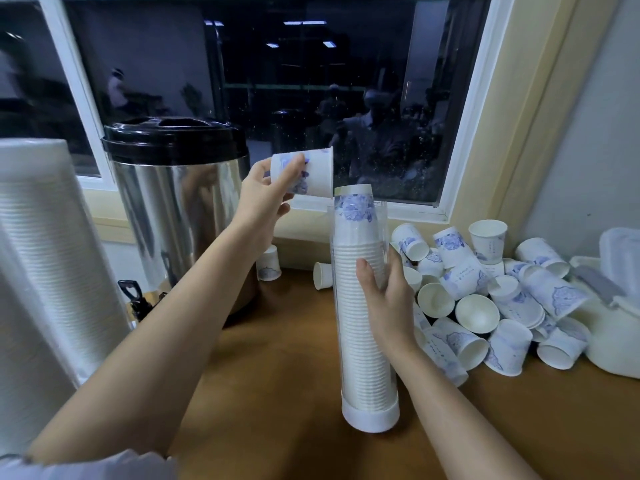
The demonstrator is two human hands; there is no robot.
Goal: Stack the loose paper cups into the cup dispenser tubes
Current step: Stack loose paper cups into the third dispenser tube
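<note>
Left hand (266, 199) partly hides its cup (313, 174); right hand (388, 299) grips the tube (363, 341).

Tube (370, 415) is stood upright on the counter (277, 375), centre front. Stacked cups (346, 271) are held inside it, the topmost projecting above its rim. The tube is gripped at mid-height by the right hand (388, 292). A single cup (311, 174), tipped with its mouth toward the tube, is held by the left hand (263, 195) just above and left of the tube's top. A heap of cups (485, 299) is piled on the counter right of the tube. An urn (176, 202) is set behind and to the left, and a window (311, 81) lies behind all.
</note>
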